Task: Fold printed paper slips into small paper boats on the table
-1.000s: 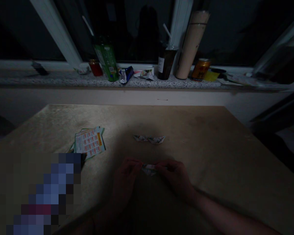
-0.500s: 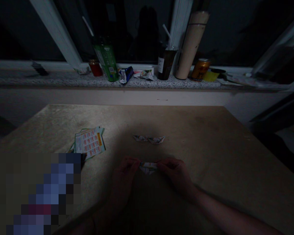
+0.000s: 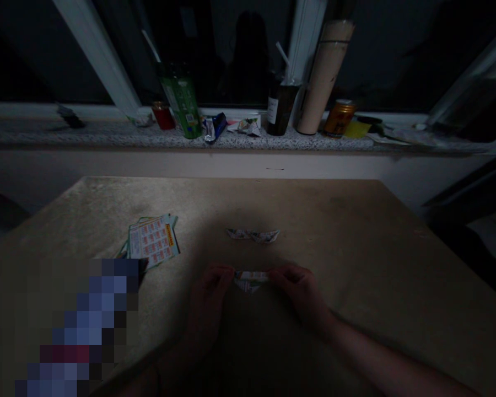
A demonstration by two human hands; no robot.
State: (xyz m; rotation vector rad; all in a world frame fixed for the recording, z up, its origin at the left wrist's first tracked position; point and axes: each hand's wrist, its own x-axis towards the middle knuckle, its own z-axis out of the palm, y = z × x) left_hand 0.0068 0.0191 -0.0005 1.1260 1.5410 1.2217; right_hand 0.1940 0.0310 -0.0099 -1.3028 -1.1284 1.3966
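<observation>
Between my two hands is a small piece of folded printed paper (image 3: 251, 280), with a straight band along its far edge and a point toward me. My left hand (image 3: 210, 295) pinches its left end between thumb and fingers. The right end is pinched by my right hand (image 3: 297, 286). Just beyond lies a second piece of folded paper, boat-like in shape (image 3: 253, 235), which neither hand touches. The scene is dim, and my shadow falls over the hands and both papers.
A stack of printed sheets (image 3: 154, 240) lies on the wooden table (image 3: 322, 220) at left, beside a blurred-out area. Along the windowsill (image 3: 240, 141) stand a green carton (image 3: 186, 107), a dark cup with a straw (image 3: 280, 110), a tall flask (image 3: 324, 77) and an orange can (image 3: 339, 117).
The hands have drawn slightly apart, and a little more of the folded paper's band shows between them. The view has shifted slightly; the other things stay in place.
</observation>
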